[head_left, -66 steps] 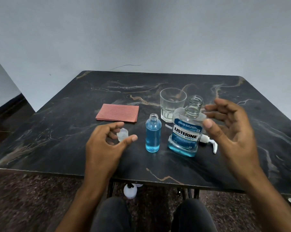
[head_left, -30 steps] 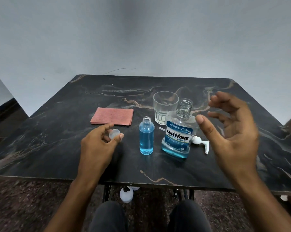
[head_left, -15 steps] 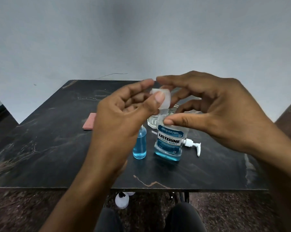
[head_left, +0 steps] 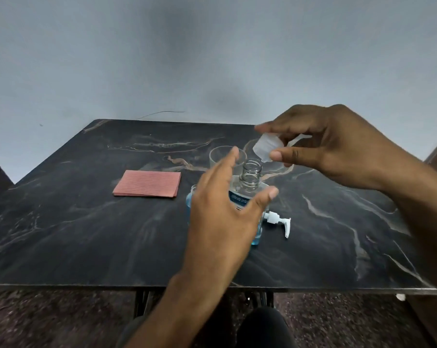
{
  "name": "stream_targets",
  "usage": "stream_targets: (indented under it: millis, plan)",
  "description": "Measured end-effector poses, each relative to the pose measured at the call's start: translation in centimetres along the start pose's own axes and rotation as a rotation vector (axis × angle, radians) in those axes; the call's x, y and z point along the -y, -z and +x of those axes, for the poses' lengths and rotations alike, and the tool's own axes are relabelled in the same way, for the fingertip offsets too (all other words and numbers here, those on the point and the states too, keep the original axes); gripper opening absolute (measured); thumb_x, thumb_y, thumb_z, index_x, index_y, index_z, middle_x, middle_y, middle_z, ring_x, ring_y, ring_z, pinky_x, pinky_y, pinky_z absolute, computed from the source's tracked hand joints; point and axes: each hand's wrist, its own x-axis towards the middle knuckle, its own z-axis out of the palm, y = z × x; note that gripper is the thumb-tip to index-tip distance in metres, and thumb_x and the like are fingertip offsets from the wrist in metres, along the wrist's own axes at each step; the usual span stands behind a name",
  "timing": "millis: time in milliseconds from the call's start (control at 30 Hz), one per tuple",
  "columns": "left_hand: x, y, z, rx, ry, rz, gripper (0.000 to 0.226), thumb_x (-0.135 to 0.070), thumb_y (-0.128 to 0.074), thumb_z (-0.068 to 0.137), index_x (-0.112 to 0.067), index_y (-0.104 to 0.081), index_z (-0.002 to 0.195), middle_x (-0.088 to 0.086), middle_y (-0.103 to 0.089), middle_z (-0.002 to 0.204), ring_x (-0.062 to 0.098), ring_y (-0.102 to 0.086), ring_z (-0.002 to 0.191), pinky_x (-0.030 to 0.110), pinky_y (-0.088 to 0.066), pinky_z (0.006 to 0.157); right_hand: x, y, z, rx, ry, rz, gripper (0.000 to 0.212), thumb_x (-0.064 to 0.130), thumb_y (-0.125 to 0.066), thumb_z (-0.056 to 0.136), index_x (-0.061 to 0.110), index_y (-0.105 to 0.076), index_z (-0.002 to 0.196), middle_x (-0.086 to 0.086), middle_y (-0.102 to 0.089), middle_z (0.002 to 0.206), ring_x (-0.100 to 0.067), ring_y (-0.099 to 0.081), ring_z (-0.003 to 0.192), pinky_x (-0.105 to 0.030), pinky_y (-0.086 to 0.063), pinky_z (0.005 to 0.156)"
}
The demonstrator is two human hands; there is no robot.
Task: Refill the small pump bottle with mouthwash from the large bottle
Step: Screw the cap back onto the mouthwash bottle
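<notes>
Holding the cap (head_left: 266, 148) above and just right of the open neck of the large bottle (head_left: 250, 175), the right hand (head_left: 338, 146) pinches it between thumb and forefinger, the other fingers arched over it. Judged purpose: the cap is being brought over the neck for recapping, since the pour looks done.

Left hand (head_left: 223, 209): fingers straight, thumb spread wide, grasping nothing. It sits in front of the large bottle's body; contact cannot be told. Likely it is about to steady the bottle while the cap goes on.

Small bottle (head_left: 189, 200): stands on the counter (head_left: 74, 222) just left of the large bottle, mostly hidden behind the left hand; only a blue edge and a bit of rim show. Its fill level cannot be read. No pump is on it.

Pump (head_left: 277, 221): lies on its side on the counter, just right of the large bottle's base, within reach for refitting.

Glass (head_left: 218, 156): upright behind the bottles. Pink cloth (head_left: 148, 183): flat, well left, probably for spills.

Both forearms reach in from the near edge, the right one raised higher.
</notes>
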Motion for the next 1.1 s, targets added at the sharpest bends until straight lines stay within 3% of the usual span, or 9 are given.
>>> stream_targets:
  millis: [167,233,433,633,867,1100]
  plan:
    - [0.9,-2.2,-0.8,-0.114,0.023,0.143,0.094,-0.053,-0.077,0.079,-0.027,-0.032,0.157,-0.012,-0.042,0.155,0.003,-0.028,0.145,0.029,-0.028,0.122,0.4,0.3,1.2,0.16,0.03,-0.064,0.04,0.026,-0.075,0.083,0.025,-0.07,0.122,0.011,-0.067,0.109,-0.009,-0.066,0.098,-0.039,-0.057,0.087]
    - [1.1,-2.5,-0.8,-0.124,0.036,0.163,0.094,-0.056,-0.076,0.078,-0.025,-0.035,0.156,-0.011,-0.045,0.153,0.005,-0.032,0.144,0.033,-0.032,0.121,0.6,0.4,1.5,0.206,0.059,-0.106,0.04,0.024,-0.074,0.084,0.025,-0.069,0.124,0.013,-0.066,0.111,-0.007,-0.066,0.099,-0.038,-0.057,0.087]
    - [1.1,-2.8,-0.8,-0.161,0.001,0.227,0.088,-0.061,-0.078,0.073,-0.02,-0.05,0.146,-0.007,-0.054,0.144,0.008,-0.043,0.137,0.025,-0.036,0.115,1.1,0.7,2.3,0.286,0.134,-0.147,0.039,0.019,-0.074,0.085,0.026,-0.07,0.122,0.018,-0.066,0.115,0.0,-0.064,0.102,-0.025,-0.054,0.083]
    - [1.2,-3.0,-0.8,-0.171,0.006,0.211,0.08,-0.055,-0.081,0.076,-0.016,-0.056,0.141,-0.006,-0.059,0.139,0.008,-0.048,0.133,0.031,-0.042,0.114,1.5,0.5,2.7,0.337,0.163,-0.189,0.041,0.017,-0.073,0.085,0.029,-0.069,0.124,0.018,-0.066,0.118,0.0,-0.063,0.103,-0.029,-0.055,0.086]
    - [1.3,-3.2,-0.6,-0.147,0.011,0.224,0.078,-0.055,-0.079,0.078,-0.019,-0.054,0.143,-0.008,-0.058,0.14,0.006,-0.045,0.135,0.031,-0.04,0.115,1.4,0.2,3.0,0.387,0.146,-0.225,0.043,0.017,-0.073,0.085,0.033,-0.068,0.125,0.023,-0.064,0.119,0.018,-0.058,0.093,-0.006,-0.047,0.076]
    - [1.3,-3.2,-0.5,-0.148,0.013,0.212,0.081,-0.055,-0.08,0.077,-0.019,-0.053,0.145,-0.008,-0.057,0.144,0.007,-0.043,0.137,0.03,-0.038,0.118,2.2,0.7,4.1,0.467,0.147,-0.296,0.042,0.022,-0.074,0.083,0.035,-0.069,0.122,0.023,-0.066,0.114,0.016,-0.058,0.093,-0.003,-0.044,0.074]
